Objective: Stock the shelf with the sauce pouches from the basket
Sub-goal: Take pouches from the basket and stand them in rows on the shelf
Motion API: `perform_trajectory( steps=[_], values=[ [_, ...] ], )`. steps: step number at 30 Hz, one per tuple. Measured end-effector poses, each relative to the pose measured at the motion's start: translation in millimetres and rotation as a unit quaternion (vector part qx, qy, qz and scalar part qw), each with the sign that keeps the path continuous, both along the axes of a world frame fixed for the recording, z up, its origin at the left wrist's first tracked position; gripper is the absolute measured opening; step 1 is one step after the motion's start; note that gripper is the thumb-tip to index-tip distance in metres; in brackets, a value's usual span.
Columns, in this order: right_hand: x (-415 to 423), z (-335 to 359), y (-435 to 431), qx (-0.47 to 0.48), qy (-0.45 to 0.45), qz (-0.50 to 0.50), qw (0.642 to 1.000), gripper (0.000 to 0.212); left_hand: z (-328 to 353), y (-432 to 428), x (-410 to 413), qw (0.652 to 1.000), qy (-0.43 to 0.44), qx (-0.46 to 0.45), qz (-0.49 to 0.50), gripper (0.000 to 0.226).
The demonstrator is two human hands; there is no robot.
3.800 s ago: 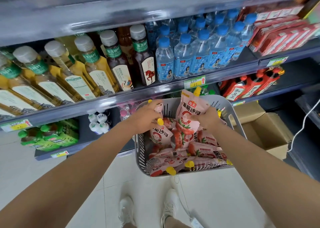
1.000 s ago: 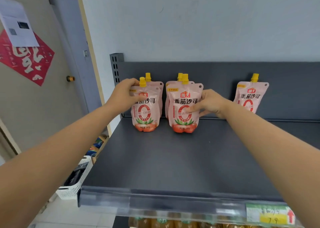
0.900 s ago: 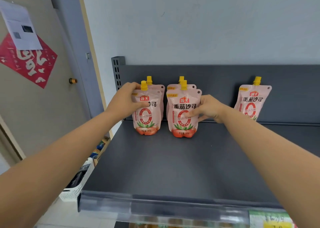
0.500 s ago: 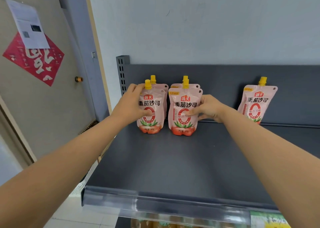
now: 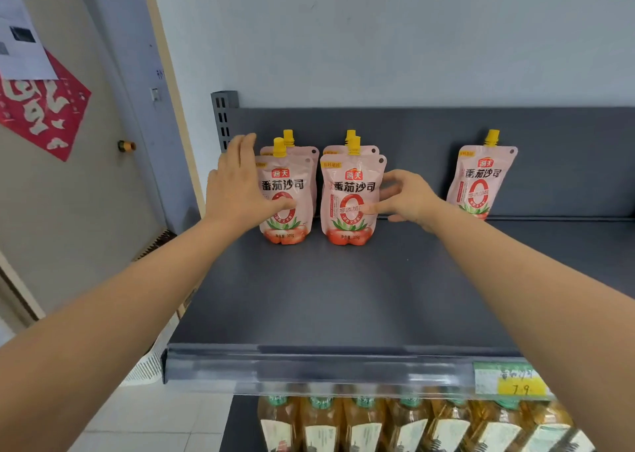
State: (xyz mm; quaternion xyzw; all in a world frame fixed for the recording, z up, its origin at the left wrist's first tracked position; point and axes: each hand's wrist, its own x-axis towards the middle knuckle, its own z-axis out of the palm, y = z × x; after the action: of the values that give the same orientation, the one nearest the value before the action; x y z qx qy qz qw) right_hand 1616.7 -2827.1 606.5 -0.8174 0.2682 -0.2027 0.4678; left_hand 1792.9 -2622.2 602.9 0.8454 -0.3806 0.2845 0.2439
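Five tomato sauce pouches stand on the dark grey shelf (image 5: 343, 297), all back near its rear panel: a left pair with the front left pouch (image 5: 287, 197) hiding most of the one behind it, a middle pair led by the front middle pouch (image 5: 350, 197), and a lone pouch (image 5: 479, 180) well apart to the right. The left hand (image 5: 237, 190) is spread open, palm flat against the left side of the front left pouch with the thumb across its printed face; it grips nothing. The right hand (image 5: 402, 199) is also loosely open, its fingertips touching the right edge of the front middle pouch, pinching nothing. This looks like the steadying and squaring-up step just after placing. The risk is in the letting go: these soft stand-up pouches balance on narrow bases, so a palm dragged off sideways or a careless nudge could tip a front pouch forward or knock it into its neighbour. The basket is out of sight, apart from a white crate edge (image 5: 147, 365) below the shelf that cannot be identified
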Motion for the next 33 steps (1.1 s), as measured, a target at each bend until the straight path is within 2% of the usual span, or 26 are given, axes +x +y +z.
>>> perform_trajectory(
  steps=[3, 7, 11, 16, 24, 27, 33],
  values=[
    [-21.4, -0.6, 3.0, -0.039, -0.002, -0.054, 0.998, 0.072, 7.1, -2.7, -14.8, 0.997, -0.077, -0.023, -0.013, 0.117],
    [-72.8, 1.1, 9.1, -0.154, 0.015, -0.129, 0.980, 0.083, 19.3, -23.1, -52.8, 0.971, -0.216, 0.011, -0.105, 0.097],
    [-142.2, 5.7, 11.5, -0.255, 0.055, -0.217, 0.941, 0.080, 17.1, -67.3, -112.7, 0.961, -0.198, 0.024, -0.190, 0.096],
    [-252.5, 4.5, 9.3, -0.333, 0.162, -0.320, 0.872, 0.071, 5.4, -124.4, -209.2, 0.945, -0.170, 0.058, -0.274, 0.100],
    [-436.1, -35.6, 3.0, -0.313, 0.311, -0.391, 0.808, 0.075, -40.1, -190.7, -405.3, 0.888, -0.195, 0.099, -0.404, 0.102],
    [-495.7, -66.0, -6.1, -0.265, 0.359, -0.390, 0.805, 0.074, -70.2, -210.5, -475.5, 0.866, -0.214, 0.144, -0.428, 0.098],
    [-581.8, -138.8, -39.5, -0.198, 0.435, -0.343, 0.809, 0.063, -155.1, -249.8, -565.3, 0.841, -0.174, 0.255, -0.444, 0.095]
  ],
)
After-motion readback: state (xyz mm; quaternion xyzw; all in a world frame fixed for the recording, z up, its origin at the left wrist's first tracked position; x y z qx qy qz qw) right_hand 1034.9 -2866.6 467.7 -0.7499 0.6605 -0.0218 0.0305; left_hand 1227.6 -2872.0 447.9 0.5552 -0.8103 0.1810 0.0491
